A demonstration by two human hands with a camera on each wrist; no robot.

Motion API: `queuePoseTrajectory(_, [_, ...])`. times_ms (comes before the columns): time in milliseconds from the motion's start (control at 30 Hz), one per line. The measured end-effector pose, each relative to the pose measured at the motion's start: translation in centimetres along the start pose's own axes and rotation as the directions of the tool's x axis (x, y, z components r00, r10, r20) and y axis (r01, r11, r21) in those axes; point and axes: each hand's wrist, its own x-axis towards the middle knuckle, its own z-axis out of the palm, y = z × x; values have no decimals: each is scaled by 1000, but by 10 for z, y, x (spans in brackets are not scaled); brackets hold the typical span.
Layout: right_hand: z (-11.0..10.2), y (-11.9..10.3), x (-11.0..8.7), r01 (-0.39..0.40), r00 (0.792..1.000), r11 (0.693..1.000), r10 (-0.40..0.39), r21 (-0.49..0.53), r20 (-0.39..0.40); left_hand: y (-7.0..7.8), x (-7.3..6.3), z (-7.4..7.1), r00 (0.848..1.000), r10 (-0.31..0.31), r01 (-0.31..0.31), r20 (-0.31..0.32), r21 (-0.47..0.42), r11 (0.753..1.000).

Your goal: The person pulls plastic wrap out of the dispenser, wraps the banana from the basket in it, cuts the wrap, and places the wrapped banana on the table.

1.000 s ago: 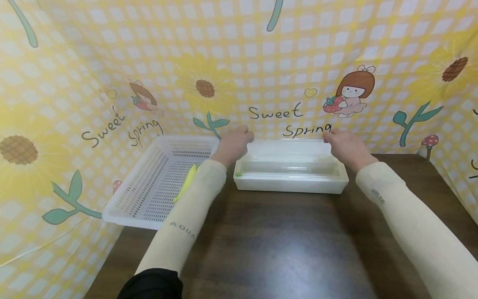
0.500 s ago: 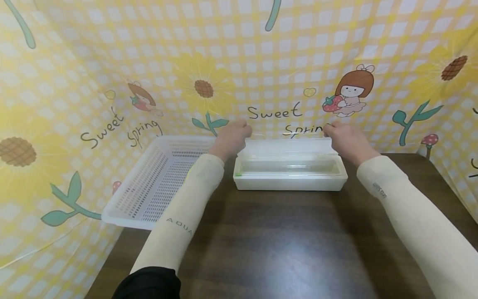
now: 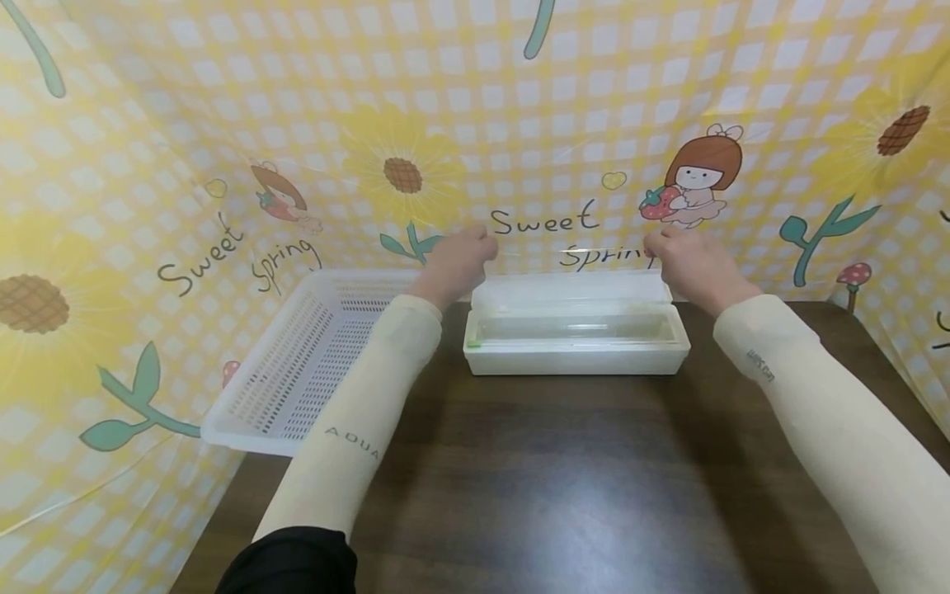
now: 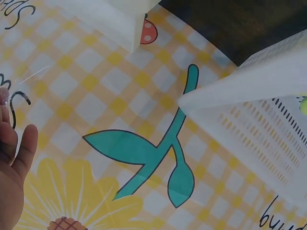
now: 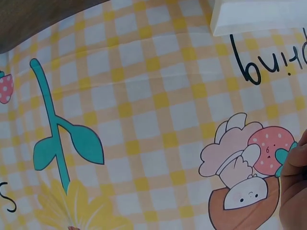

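A long white plastic wrap dispenser stands at the back of the table with its lid tipped up; a small green piece shows at its left front edge. Above it, a sheet of clear plastic wrap stretches between both hands, only its thin shiny edge easy to see. My left hand pinches its left end, and some film glints at those fingertips in the left wrist view. At the other end, my right hand pinches the wrap with curled fingers. Its grip is mostly cut off in the right wrist view.
A white perforated basket stands left of the dispenser, partly under the left sleeve. Inside it, a bit of something yellow-green shows in the left wrist view. Yellow checked cloth hangs behind and beside the dark wooden table.
Both hands have risen a little, drawing the plastic wrap's edge higher above the dispenser. The left sleeve now covers the yellow-green thing in the basket from the head view.
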Motion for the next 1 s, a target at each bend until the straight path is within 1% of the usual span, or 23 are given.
queuePoseTrajectory(100, [-3, 0, 3, 8, 1000, 999, -8, -31, -10, -3, 1, -2, 1000, 1, -2, -19, -14, 1000])
queuePoseTrajectory(233, [-7, 0, 7, 34, 998, 997, -37, -73, -42, -5, 2, -6, 999, 6, -8, -52, -30, 1000])
queuePoseTrajectory(333, [-11, 0, 9, 40, 998, 996, -44, -83, -50, -6, 3, -8, 998, 9, -11, -64, -31, 999])
queuePoseTrajectory(533, [-17, 0, 11, 16, 1000, 999, -17, -44, -23, -6, 4, -11, 997, 6, -9, -71, -50, 999])
queuePoseTrajectory(733, [-23, 2, 13, 23, 999, 1000, -23, -3, -48, -5, 4, -19, 999, -25, 22, -43, -68, 997])
queuePoseTrajectory(833, [-25, 3, 15, 33, 997, 999, -35, -22, -72, -4, 3, -24, 999, -30, 26, -45, -84, 996])
queuePoseTrajectory(1000, [-29, 4, 20, 42, 993, 998, -48, -54, -110, -7, 3, -29, 996, -17, 8, -83, -105, 994])
